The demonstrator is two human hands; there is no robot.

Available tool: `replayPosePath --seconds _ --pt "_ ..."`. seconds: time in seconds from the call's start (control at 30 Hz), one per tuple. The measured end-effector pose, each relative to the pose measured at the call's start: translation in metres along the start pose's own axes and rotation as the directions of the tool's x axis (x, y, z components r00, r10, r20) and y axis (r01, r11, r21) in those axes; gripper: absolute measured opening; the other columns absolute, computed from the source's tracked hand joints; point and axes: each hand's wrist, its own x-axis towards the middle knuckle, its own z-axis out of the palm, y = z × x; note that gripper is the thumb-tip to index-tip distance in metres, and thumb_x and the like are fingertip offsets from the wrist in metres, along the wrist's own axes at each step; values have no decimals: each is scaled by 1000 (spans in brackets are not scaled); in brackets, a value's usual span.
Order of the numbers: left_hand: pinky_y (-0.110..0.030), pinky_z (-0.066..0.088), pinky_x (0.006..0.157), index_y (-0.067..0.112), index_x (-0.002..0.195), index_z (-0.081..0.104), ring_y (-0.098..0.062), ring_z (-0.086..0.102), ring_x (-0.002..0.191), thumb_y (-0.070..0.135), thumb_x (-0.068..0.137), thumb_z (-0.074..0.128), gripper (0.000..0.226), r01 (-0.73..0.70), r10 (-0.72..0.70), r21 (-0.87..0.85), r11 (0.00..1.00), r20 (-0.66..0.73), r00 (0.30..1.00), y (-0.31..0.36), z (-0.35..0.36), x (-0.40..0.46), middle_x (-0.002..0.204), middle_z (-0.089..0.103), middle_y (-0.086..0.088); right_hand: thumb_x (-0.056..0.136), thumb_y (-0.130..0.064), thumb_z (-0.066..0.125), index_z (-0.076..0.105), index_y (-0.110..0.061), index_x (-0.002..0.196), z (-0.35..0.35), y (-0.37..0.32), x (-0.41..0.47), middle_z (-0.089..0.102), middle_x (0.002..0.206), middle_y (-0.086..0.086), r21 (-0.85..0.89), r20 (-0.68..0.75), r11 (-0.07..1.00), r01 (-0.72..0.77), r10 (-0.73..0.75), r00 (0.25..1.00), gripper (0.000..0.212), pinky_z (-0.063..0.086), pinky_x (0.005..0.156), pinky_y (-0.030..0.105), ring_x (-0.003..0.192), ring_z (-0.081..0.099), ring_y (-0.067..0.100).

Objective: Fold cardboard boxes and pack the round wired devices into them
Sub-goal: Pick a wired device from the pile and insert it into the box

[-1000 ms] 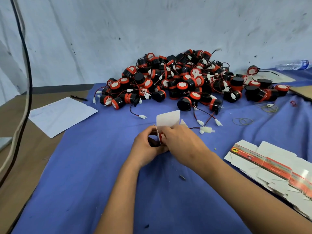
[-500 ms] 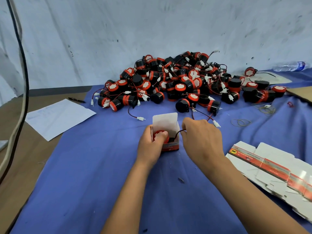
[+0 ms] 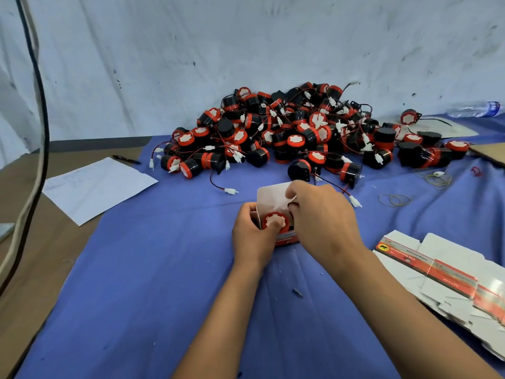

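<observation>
A round black device with a red-and-white face (image 3: 275, 221) sits in a small white cardboard box (image 3: 276, 203) at mid-tabletop. The left hand (image 3: 252, 236) grips both, thumb pressing the face. The right hand (image 3: 322, 214) pinches its black wire. Next, probably tuck the wire and close the flap. Box lettering unreadable.

We see a scuffed, dark-flecked white wall (image 3: 246, 50) rising behind the table (image 3: 24, 269), whose brown top stays bare along its left edge. A wrinkled blue cloth (image 3: 136, 296) covers the rest of it out to the right edge, under even, soft light. Two cables (image 3: 41, 105), one black and one pale, hang down at the far left.
</observation>
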Motion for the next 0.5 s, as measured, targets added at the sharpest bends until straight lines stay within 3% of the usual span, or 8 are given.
replayPosePath --seconds 0.1,0.17,0.27,0.37,0.5 --pt "-49 60 78 18 96 63 -27 70 84 23 73 82 31 12 -11 28 1000 -5 1000 4 2 1 90 73 -5 93 -10 61 55 -18 115 7 2 3 69 93 6 211 -58 976 43 -32 998 24 54 69 44 85 62 30" --pt "-52 56 72 12 89 61 -24 61 71 29 66 77 33 5 -5 70 998 -10 1000 5 3 1 85 72 -11 90 -8 63 65 -21 111 10 2 5 75 96 0 283 21 952 115 -126 992 25 56 75 42 91 67 22" --pt "-51 55 70 6 86 61 -17 52 67 19 69 82 30 -4 6 117 993 -16 1000 2 1 3 83 72 -12 83 1 63 75 -30 106 6 7 9 78 97 -13 371 188 911 183 -267 945 41 57 81 33 94 70 7" --pt "-51 55 70 4 89 63 -17 55 69 23 72 88 36 -24 27 112 993 -19 999 0 1 5 85 72 -14 84 5 62 78 -25 105 6 19 16 76 97 -8 322 162 928 188 -250 955 40 56 82 29 93 69 11" --pt "-54 56 73 8 90 65 -19 58 71 30 72 90 38 -30 29 110 993 7 1000 1 3 5 85 72 -13 90 -2 60 76 -17 102 12 19 21 65 100 2 156 52 960 233 -243 969 25 53 72 41 88 61 25"
